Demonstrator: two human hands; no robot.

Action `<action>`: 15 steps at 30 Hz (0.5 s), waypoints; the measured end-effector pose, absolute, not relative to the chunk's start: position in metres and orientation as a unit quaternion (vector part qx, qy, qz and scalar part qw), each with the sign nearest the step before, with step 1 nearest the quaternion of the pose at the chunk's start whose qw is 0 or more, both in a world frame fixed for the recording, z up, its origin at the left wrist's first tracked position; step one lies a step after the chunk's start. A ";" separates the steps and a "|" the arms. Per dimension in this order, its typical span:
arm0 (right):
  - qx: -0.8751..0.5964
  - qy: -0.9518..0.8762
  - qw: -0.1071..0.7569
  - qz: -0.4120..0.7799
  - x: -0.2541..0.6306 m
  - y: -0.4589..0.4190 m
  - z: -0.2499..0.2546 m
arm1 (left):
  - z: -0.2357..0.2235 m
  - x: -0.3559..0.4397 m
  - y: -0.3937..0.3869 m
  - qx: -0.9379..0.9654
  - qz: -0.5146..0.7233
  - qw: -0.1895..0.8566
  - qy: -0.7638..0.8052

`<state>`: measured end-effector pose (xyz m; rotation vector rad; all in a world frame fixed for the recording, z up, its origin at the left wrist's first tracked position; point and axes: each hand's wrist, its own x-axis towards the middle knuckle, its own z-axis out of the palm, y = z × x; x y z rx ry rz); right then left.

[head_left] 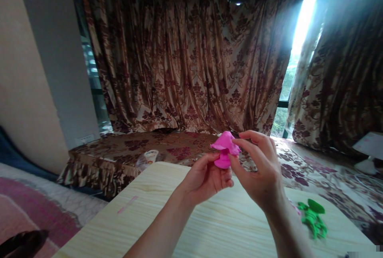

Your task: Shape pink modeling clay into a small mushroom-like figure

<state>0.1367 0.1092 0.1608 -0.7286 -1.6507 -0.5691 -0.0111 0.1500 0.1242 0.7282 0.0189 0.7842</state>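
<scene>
A bright pink piece of modelling clay (225, 143), thin and folded at the top with a rounded lobe below, is held up above the table between my hands. My left hand (206, 180) supports it from below and the left, thumb against its side and the other fingers curled under. From the right, my right hand (260, 166) pinches its edge with thumb and index finger. A green clay figure (313, 218) with several thin limbs and a flat darker green top lies to the right of my right forearm. A small pink and white item beside it is mostly hidden by that forearm.
The pale wooden table (143, 218) has a short pink strip (127, 204) on its left part. Beyond its far edge, a white cup-like container (149, 156) in clear plastic rests on the patterned cloth ledge (119, 148). A white lamp (369, 150) stands at right; patterned curtains (191, 66) hang behind.
</scene>
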 end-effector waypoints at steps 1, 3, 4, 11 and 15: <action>-0.312 -0.704 0.588 -0.249 0.137 0.110 0.161 | 0.124 -0.011 0.150 0.349 0.370 0.861 0.011; -0.309 -0.696 0.593 -0.261 0.136 0.110 0.161 | 0.123 -0.011 0.150 0.353 0.365 0.861 0.015; -0.307 -0.694 0.594 -0.267 0.136 0.110 0.161 | 0.124 -0.011 0.150 0.356 0.365 0.860 0.016; -0.305 -0.695 0.596 -0.261 0.136 0.110 0.161 | 0.127 -0.011 0.149 0.368 0.379 0.848 0.031; -0.309 -0.706 0.588 -0.246 0.137 0.112 0.160 | 0.127 -0.012 0.151 0.355 0.393 0.848 0.035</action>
